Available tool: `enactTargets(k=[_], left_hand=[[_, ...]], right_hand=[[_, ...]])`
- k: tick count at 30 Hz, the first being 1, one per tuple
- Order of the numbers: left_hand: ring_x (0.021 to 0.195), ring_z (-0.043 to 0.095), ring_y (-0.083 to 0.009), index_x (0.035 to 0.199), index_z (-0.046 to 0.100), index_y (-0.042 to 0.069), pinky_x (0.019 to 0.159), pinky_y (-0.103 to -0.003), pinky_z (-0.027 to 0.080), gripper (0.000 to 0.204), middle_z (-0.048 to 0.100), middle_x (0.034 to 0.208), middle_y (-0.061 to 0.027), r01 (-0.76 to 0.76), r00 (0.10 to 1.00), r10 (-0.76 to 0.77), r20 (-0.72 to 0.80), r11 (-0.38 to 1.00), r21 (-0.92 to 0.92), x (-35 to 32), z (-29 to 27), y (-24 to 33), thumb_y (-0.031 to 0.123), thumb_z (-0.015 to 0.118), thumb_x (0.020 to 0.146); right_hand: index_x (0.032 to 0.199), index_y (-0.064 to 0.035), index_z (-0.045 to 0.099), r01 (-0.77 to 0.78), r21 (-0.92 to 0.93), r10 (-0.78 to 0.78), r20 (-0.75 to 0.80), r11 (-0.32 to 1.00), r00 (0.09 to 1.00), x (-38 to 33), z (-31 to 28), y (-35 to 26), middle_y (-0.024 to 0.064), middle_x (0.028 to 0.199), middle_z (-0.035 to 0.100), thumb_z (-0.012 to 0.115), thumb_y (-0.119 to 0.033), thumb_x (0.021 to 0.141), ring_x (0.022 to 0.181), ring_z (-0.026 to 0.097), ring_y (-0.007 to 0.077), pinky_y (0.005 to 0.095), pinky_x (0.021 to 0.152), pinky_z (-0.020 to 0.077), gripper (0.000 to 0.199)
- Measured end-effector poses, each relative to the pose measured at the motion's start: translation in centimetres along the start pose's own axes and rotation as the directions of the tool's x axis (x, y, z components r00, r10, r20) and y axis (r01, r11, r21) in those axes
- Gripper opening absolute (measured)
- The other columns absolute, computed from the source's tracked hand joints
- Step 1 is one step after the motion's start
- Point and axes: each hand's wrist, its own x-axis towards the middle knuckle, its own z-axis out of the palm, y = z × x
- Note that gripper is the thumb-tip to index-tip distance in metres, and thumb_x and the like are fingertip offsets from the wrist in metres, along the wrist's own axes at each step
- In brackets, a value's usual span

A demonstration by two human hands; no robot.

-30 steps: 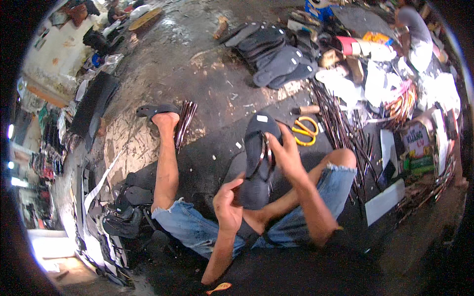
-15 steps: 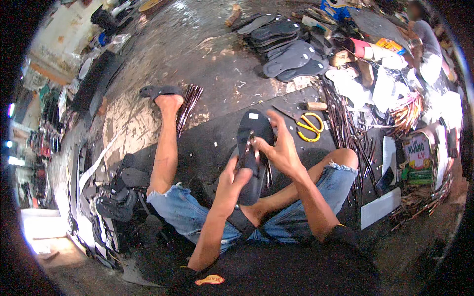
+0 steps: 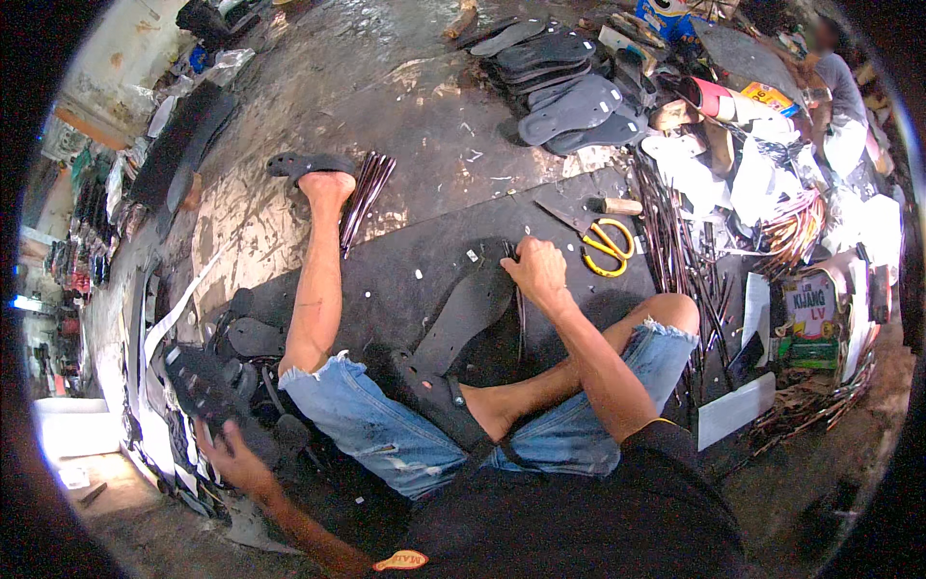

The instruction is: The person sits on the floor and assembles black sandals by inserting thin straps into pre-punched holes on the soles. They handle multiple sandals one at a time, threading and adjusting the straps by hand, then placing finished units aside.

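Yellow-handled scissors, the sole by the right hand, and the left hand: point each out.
Yellow-handled scissors [image 3: 603, 243]: head view, on the handle loops.
Black sole [image 3: 468, 314]: head view, its middle.
Left hand [image 3: 234, 460]: head view, back of hand.

Single head-mounted fisheye, looking steeply down at the seated person's lap and the floor [image 3: 405, 106] ahead; close range, own legs fill the centre. Right hand [image 3: 536, 273] sits just past centre toward 1 o'clock, left hand [image 3: 234, 459] near the rim at 8 o'clock. Straight edges bow toward the dark circular rim; no second view to overlap.

- Even, soft daylight; shadows stay faint.
- Wet floor [image 3: 386, 87] shows pale glare.
- Strong fisheye bending; black vignette rings the frame.
- Rim detail blurs.
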Motion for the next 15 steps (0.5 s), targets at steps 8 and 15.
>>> enactTargets(k=[8, 15], left_hand=[[0.129, 0.066, -0.0302, 0.138, 0.068, -0.001, 0.115, -0.044, 0.049, 0.038, 0.072, 0.137, -0.0169, -0.203, 0.977, 0.211, 0.033, 0.965, -0.168, 0.0, 4.1, 11.7, 0.022, 0.07, 0.108], [0.105, 0.071, -0.0128, 0.133, 0.075, 0.0, 0.089, -0.027, 0.06, 0.036, 0.074, 0.129, -0.0125, 0.361, 0.595, 0.506, 0.625, 0.527, -0.77, -12.0, 18.9, 28.4, 0.0, 0.082, 0.098]], right_hand=[[0.115, 0.0051, 0.079, 0.083, 0.686, -0.067, -0.049, 0.723, 0.997, -2.1, -4.3, -1.2, 0.0162, 0.1, 0.081, 0.074, -0.019, 0.097, 0.102, 0.079, 0.0249, 0.0378, 0.088, 0.0612, 0.03], [0.12, 0.003, 0.075, 0.157, 0.88, -0.248, -0.046, 0.449, 0.968, -9.6, -12.3, -7.9, 0.0053, 0.11, 0.078, 0.076, -0.011, 0.105, 0.106, 0.072, 0.0141, 0.0321, 0.091, 0.06, 0.021]])
